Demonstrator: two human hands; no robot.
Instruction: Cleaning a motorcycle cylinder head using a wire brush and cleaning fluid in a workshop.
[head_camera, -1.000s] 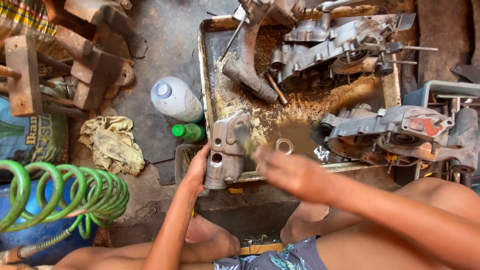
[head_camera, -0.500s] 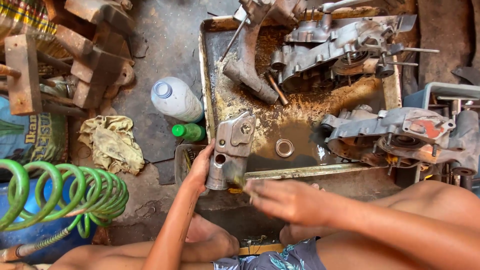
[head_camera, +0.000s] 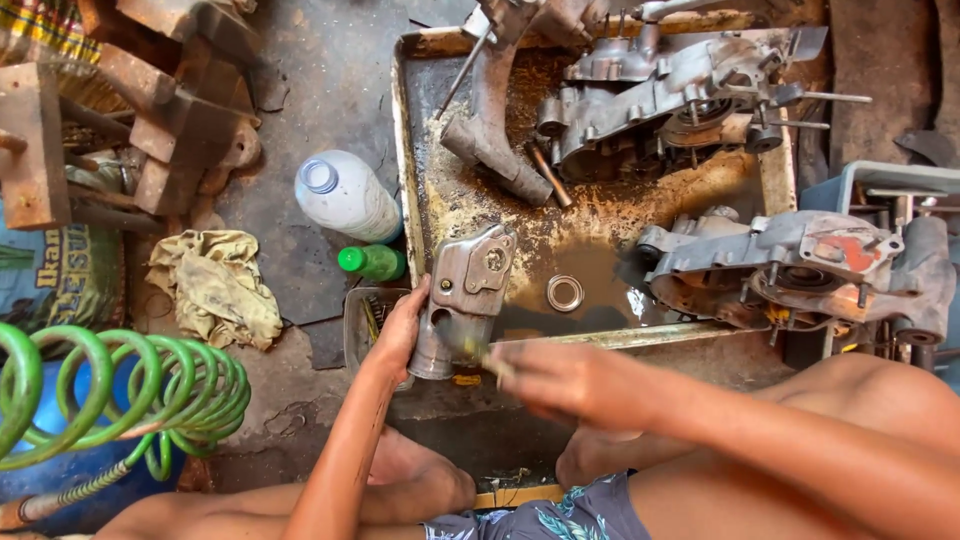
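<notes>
Head view: left hand (head_camera: 400, 335) fingers pinching the metal cover (head_camera: 462, 295) at the tray's (head_camera: 402, 180) near edge; blurred right hand's (head_camera: 565, 380) grip unclear.

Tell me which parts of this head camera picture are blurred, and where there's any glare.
In the head view, the right hand is smeared by motion blur, and whatever it holds is too blurred to name. The left hand gripping the grey metal engine cover is sharp. The brown liquid pooled in the rusty metal tray shows a soft sheen. Lighting is even, with weak shadows.

Bare arms and legs, no sleeves; grey shorts (head_camera: 560, 515) with a teal leaf print.
</notes>
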